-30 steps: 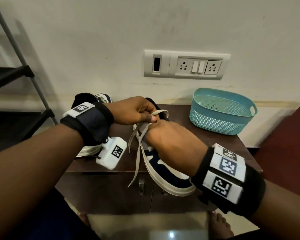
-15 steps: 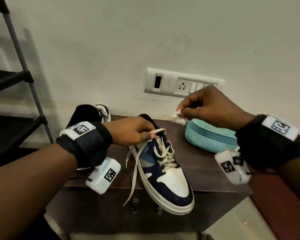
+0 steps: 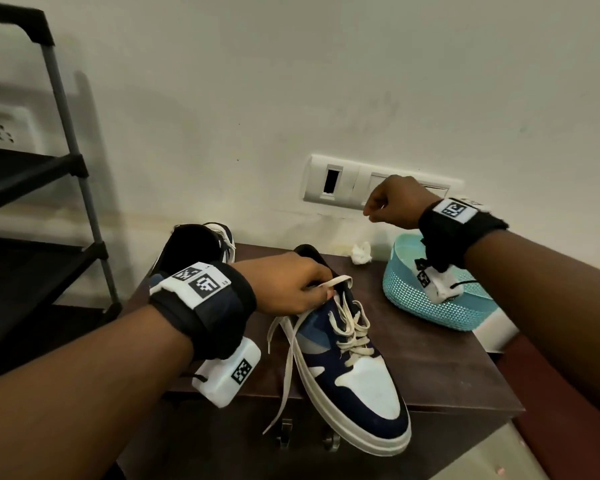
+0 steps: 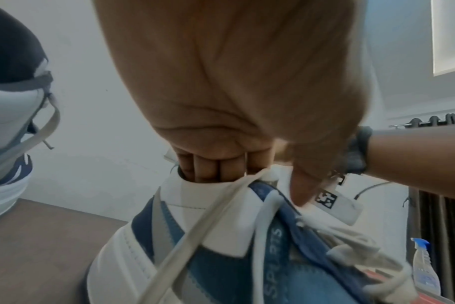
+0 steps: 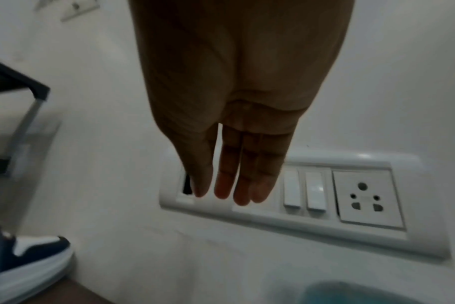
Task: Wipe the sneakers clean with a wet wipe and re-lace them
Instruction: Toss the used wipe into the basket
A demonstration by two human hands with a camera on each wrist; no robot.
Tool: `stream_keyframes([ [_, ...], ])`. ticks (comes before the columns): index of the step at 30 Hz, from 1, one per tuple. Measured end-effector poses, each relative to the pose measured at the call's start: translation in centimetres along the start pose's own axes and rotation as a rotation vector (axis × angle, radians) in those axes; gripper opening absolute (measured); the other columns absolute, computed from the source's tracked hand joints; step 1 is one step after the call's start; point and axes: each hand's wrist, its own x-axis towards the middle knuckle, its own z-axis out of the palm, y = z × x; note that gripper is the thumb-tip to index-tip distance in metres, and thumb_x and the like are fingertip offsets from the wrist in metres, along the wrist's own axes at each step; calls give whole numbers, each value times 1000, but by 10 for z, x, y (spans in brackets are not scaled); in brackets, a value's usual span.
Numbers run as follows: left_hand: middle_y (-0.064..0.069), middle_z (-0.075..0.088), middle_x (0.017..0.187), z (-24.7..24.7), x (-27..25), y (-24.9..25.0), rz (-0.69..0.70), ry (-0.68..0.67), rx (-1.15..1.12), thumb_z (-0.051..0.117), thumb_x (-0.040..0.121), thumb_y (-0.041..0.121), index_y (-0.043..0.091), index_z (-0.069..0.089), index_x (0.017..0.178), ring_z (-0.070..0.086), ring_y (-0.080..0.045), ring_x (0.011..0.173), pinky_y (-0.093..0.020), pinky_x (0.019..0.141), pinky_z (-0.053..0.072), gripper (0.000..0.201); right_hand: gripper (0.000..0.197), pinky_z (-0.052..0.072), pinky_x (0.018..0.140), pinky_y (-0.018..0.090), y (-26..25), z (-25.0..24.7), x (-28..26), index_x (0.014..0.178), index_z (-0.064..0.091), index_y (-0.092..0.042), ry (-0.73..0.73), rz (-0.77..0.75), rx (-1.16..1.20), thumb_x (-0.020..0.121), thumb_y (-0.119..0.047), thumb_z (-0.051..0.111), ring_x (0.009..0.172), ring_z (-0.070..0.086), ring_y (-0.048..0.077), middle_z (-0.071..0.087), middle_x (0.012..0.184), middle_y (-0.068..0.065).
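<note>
A navy-and-white sneaker point(image 3: 361, 386) point(image 4: 195, 257) lies on the dark wooden cabinet top point(image 3: 447, 375), toe toward me. My left hand point(image 3: 291, 289) point(image 4: 221, 102) grips its collar, fingers tucked inside and thumb outside, with the cream lace point(image 3: 291, 348) point(image 4: 182, 246) caught there. The lace's loose ends hang over the cabinet's front edge. My right hand point(image 3: 392, 202) point(image 5: 234, 144) hangs raised before the wall, fingers relaxed and holding nothing. A crumpled white wipe point(image 3: 361, 253) lies by the wall. The second sneaker point(image 3: 194, 244) point(image 4: 8, 123) stands behind my left wrist.
A teal mesh basket point(image 3: 440, 306) point(image 5: 364, 294) sits at the cabinet's right rear, under my right wrist. A white switch panel point(image 3: 340, 181) point(image 5: 351, 195) is on the wall behind. A black shelf rack point(image 3: 32, 168) stands left. A spray bottle point(image 4: 424, 269) shows at right.
My right hand left the sneaker, rose toward the wall pinching the wipe, and let it go; the wipe now lies on the cabinet. The left hand keeps its grip.
</note>
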Motion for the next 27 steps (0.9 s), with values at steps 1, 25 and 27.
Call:
stream_keyframes([
  [1, 7, 64, 82, -2, -2, 1, -7, -28, -38, 63, 94, 38, 31, 60, 90, 59, -7, 73, -28, 69, 47, 9, 9, 48, 72, 23, -1, -7, -13, 94, 80, -18, 17, -13, 59, 86, -13, 77, 91, 68, 16, 77, 95, 1],
  [25, 8, 51, 46, -15, -45, 52, -685, 609, -339, 81, 83, 23, 9, 65, 71, 43, -4, 38, -19, 41, 32, 24, 9, 57, 54, 30, -21, 9, -182, 94, 76, -1, -58, -3, 959, 93, -6, 68, 67, 71, 19, 76, 91, 19],
  [27, -7, 45, 53, -13, -43, 60, -764, 586, -565, 68, 92, 8, 2, 60, 79, 37, -12, 36, -18, 37, 29, 16, 15, 59, 62, 31, -34, 22, -178, 101, 74, 2, -183, 8, 1011, 95, -9, 66, 77, 72, 21, 76, 100, 19],
])
